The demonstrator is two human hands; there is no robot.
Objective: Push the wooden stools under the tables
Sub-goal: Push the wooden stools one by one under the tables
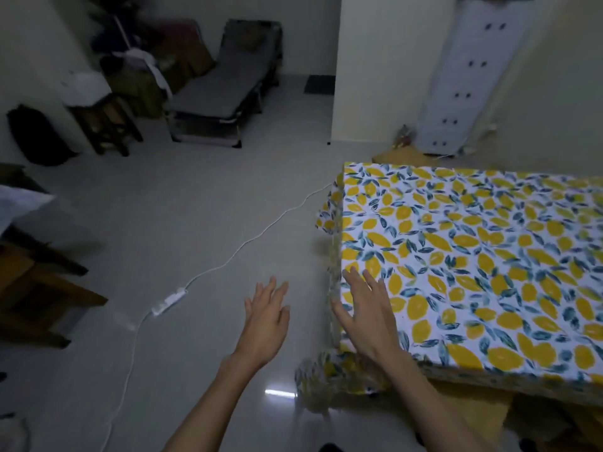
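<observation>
Yellow lemons and blue-green leaves patterned the smooth cloth over the one table (473, 256) at my three o'clock. My right hand (367, 308) lay over its near corner, fingers straight and spread, holding nothing; whether it touched the cloth I could not tell. My left hand (267, 316) hung over the glossy grey floor (195, 223), fingers apart, empty. One dark wooden stool (104, 125) stood at ten o'clock by the wall. One thin white cable (228, 259) snaked across the tiles.

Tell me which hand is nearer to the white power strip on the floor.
Left. The left hand hangs open over the bare floor, just right of the white power strip. The right hand is farther right, over the lemon-print table's corner.
</observation>
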